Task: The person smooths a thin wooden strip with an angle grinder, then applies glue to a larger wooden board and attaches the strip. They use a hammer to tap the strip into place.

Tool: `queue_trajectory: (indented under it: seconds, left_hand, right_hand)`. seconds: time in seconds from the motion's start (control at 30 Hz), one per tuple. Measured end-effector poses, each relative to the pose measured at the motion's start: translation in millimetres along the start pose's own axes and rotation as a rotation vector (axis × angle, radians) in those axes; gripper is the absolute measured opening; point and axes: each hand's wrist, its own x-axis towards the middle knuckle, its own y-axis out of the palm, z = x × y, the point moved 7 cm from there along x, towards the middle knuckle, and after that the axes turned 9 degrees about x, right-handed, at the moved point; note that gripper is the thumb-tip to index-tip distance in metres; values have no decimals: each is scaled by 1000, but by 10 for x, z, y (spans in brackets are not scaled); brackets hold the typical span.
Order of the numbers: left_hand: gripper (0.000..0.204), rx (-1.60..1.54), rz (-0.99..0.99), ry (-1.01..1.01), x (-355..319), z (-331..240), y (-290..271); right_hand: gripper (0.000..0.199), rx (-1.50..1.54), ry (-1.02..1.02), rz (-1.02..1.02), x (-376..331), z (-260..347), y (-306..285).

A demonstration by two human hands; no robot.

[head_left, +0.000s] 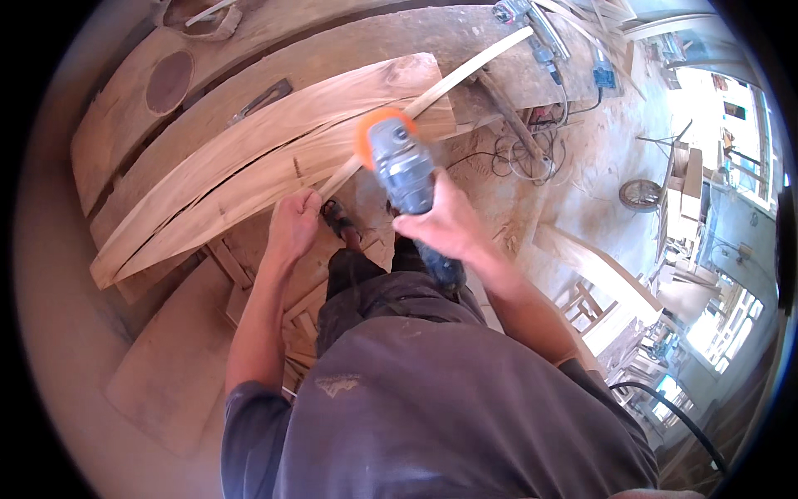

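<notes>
Legible text: none I can make out | my dark T-shirt (465, 407), left chest: pale peaked logo (337, 387), perhaps with lettering too small to read | angle grinder (402, 170) I grip: any markings too blurred

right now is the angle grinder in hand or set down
In hand: the right hand grips the angle grinder around its grey body.

Observed a long wooden workbench (478, 33) across the upper left and centre. Noted a pale floor (607, 162) marked with brown dust. Recorded a blue-grey wall (760, 256) at right, bright windows (725, 335) washed out by daylight.
</notes>
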Motion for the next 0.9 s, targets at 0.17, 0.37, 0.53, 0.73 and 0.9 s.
queue_trajectory:
  seconds: [0.17,0.37,0.53,0.73,0.9]
  left_hand:
    - [35,31,-21,-19,-2,24,8]
    - [35,-5,12,-70,29,78,46]
    - [36,-236,84,-78,53,249,128]
    - [33,-544,306,-330,-236,323,30]
    - [35,-610,368,-322,-397,663,-19]
  right_hand:
    - [80,31,-14,-10,57,-14,-73]
    - [48,276,-43,-146,466,-178,-740]
    - [40,486,-22,-188,656,-165,-1279]
    - [43,556,-33,-235,238,-250,-1290]
    - [61,393,-13,-176,-99,-218,-686]
